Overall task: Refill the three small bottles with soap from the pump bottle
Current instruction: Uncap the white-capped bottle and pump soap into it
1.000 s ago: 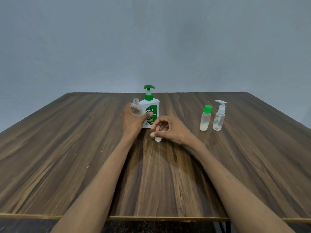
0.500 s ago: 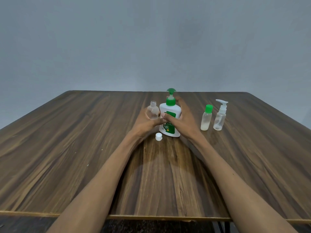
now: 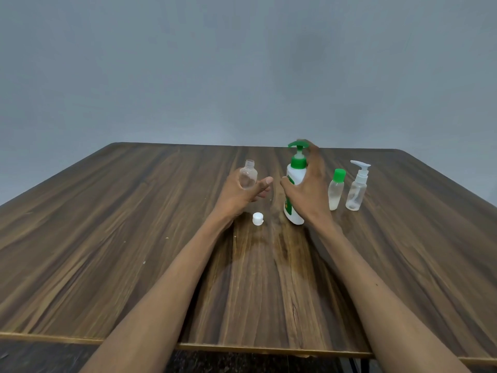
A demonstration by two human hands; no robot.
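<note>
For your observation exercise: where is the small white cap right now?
In the head view the white cap lies on the table, just below the left hand and left of the pump bottle.

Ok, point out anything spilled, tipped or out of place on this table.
No spill shows. The pump bottle leans, tilted in the right hand. A loose white cap lies on the table, off the open bottle in the left hand.
</note>
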